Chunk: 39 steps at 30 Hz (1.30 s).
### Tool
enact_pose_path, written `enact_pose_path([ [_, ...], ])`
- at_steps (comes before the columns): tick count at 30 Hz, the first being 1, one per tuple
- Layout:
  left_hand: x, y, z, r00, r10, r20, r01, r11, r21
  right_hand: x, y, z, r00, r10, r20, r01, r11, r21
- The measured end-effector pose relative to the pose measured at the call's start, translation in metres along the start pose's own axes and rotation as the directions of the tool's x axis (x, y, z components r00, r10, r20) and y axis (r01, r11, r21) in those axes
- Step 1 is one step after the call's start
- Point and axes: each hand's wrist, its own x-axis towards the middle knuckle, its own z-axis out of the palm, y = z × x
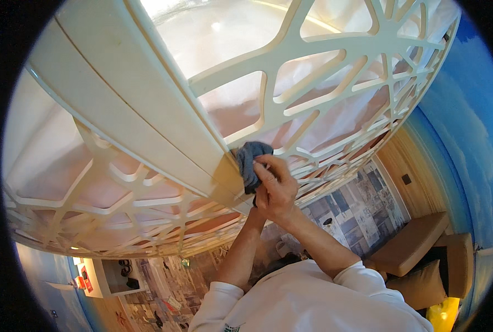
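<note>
A crumpled blue-grey cloth [247, 165] is bunched in the fingers of my right hand [278, 187], which is closed on it. The cloth lies against the edge of a white lattice panel [290, 58], where it meets a broad cream-white post [127, 72]. My left forearm [241, 249] reaches up to the same spot. Beyond its wrist, my left hand is mostly hidden behind the right hand and the cloth, so its fingers do not show.
Another lattice panel [86, 188] curves away left of the post. Below are a patchwork wood-look floor [357, 205], a brown sofa [412, 243] with a cushion at the lower right, and a white cabinet [94, 279] at the lower left. A blue sky-painted wall [468, 105] rises on the right.
</note>
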Motion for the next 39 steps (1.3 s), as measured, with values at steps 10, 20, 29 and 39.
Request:
enact_pose_path([
  [10,0.0,-0.003,0.009,1.0,0.017,-0.01,-0.017,1.0,-0.006,0.008,0.015,0.029,0.995,0.014,0.102,-0.009,0.999,-0.053],
  [20,-0.004,-0.002,0.01,1.0,0.01,0.002,-0.01,1.0,-0.021,-0.008,0.016,0.011,0.999,-0.041,-0.016,0.04,0.998,-0.058],
  [29,0.002,-0.004,0.013,0.997,0.071,0.01,-0.072,0.996,0.061,0.051,0.057,-0.014,0.982,-0.104,-0.155,0.089,0.991,-0.098],
  [39,0.001,0.005,0.01,1.0,-0.008,-0.008,0.009,0.991,0.131,0.081,0.128,-0.077,0.824,0.217,-0.523,-0.347,0.924,-0.163],
])
